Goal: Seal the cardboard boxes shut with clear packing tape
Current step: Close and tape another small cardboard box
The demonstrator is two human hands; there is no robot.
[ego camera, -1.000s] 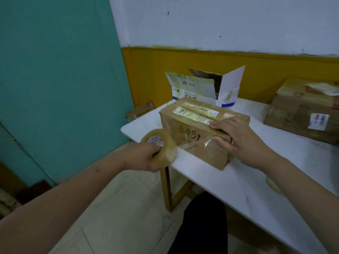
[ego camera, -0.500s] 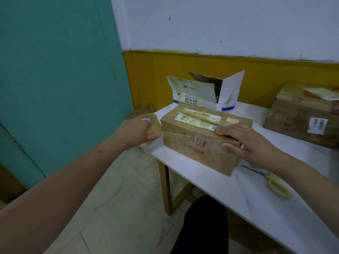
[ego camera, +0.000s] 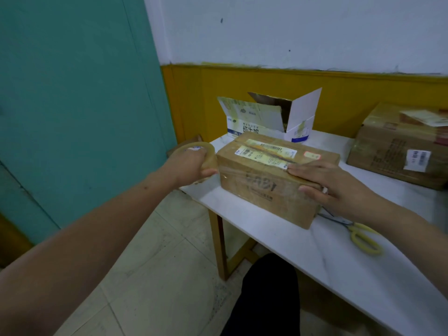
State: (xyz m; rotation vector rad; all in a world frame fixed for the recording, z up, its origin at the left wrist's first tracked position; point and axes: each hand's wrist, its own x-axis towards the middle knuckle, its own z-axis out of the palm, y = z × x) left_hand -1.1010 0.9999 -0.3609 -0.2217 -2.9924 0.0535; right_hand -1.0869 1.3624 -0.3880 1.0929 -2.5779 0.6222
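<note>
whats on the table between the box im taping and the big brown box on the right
Nothing: in the head view, the white table is bare between the taped box and the big brown box. The yellow scissors lie nearer, beyond the right hand.

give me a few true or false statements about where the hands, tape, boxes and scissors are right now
1. The left hand grips the tape roll at the brown box's left end. True.
2. The right hand lies flat on the table. False: it presses on the brown box.
3. The scissors lie on the table. True.
4. The white box behind is taped shut. False: its flaps stand open.
</note>
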